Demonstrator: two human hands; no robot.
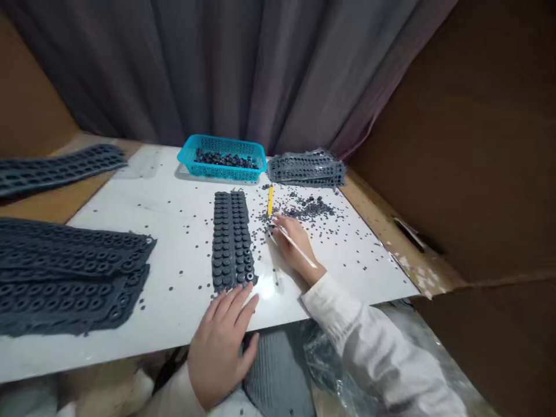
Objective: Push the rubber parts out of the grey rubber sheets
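A dark grey moulded rubber sheet (232, 237) with rows of round raised knobs lies lengthwise on the white tabletop. My left hand (226, 341) rests at its near end, fingers stretched out and fingertips at the sheet's edge. One knob near that end shows a pale ring. To the right, my right hand (295, 243) is closed around a thin white stick (297, 246), like a pen or tool handle, that slants back over the hand. Its working tip is too small to make out. Just beyond the fingers lies a yellow stick-like tool (270, 200).
A blue basket (186, 152) holding small dark parts stands at the back. Clear-wrapped sheets (306, 168) lie beside it. More grey sheets (69, 278) are stacked at left, and another strip (61, 168) lies behind them. Small dark discs (310, 208) are scattered across the table.
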